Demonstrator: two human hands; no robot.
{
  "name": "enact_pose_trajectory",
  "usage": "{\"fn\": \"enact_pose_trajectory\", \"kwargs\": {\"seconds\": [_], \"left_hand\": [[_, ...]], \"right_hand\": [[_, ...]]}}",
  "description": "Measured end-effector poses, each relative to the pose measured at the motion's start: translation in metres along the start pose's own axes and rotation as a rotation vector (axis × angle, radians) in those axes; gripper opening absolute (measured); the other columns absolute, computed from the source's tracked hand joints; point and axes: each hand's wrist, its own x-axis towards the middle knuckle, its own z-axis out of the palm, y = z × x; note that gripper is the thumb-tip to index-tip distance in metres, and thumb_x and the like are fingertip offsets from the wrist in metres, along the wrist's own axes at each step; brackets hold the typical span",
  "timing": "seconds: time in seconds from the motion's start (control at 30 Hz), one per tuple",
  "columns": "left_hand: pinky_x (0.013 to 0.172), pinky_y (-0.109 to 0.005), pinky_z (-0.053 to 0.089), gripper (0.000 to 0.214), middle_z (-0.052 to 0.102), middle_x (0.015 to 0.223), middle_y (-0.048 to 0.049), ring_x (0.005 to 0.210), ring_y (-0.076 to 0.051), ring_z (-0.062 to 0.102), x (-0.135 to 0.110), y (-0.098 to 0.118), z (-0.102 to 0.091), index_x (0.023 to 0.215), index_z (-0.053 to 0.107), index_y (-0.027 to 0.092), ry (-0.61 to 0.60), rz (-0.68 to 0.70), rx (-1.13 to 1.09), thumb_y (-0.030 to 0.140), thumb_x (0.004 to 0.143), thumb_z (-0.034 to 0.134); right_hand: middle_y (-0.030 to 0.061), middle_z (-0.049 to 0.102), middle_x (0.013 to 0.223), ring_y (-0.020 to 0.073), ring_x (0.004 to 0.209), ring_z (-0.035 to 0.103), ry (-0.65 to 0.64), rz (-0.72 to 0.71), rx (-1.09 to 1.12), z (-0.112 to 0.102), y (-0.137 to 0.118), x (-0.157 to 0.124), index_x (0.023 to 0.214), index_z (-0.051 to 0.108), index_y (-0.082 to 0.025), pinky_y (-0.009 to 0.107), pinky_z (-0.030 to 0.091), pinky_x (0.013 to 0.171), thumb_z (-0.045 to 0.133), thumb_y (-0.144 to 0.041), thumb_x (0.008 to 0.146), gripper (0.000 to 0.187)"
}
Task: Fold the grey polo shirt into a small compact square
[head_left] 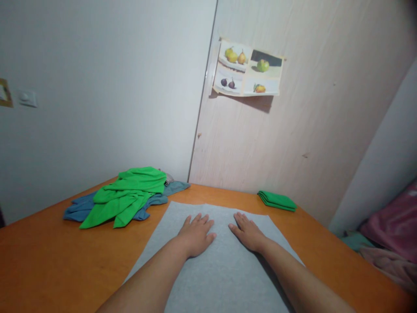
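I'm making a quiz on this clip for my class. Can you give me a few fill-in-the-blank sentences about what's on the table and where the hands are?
1. Both the left hand and the right hand lie flat on a ____ cloth.
2. The loose green cloth lies heaped on a ____ cloth.
3. The folded green cloth sits near the table's far ____ corner.

Missing words: grey; blue; right

Head cam, one view: looks fwd/down, close over table (39,252), wall behind.
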Motion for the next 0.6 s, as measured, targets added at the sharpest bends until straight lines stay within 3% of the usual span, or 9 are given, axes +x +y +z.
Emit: {"fn": "enact_pose_trajectory", "kwargs": {"seconds": [0.23, 0.6], "left_hand": [[0.117, -0.06, 0.01, 0.063, 0.023, 0.162, -0.0051, 0.15, -0.031, 0.014, 0.002, -0.004, 0.003, 0.151, 0.036, 0.028, -0.011, 0.001, -0.012, 0.058, 0.096, 0.028], [0.118, -0.058, 0.01, 0.063, 0.024, 0.162, -0.0047, 0.15, -0.03, 0.015, -0.001, -0.001, -0.001, 0.151, 0.036, 0.029, -0.021, -0.002, 0.0, 0.059, 0.097, 0.026]], "right_hand": [[0.0157, 0.019, 0.162, 0.0282, 0.15, 0.012, 0.041, 0.147, -0.075, -0.003, 0.036, 0.003, 0.155, 0.022, -0.009, 0.049, 0.016, 0.119, 0.02, -0.065, 0.096, 0.082], [0.0127, 0.025, 0.161, 0.03, 0.149, 0.018, 0.105, 0.219, -0.085, 0.0, 0.071, 0.003, 0.154, 0.028, -0.012, 0.052, 0.017, 0.118, 0.019, -0.067, 0.094, 0.082]]}}
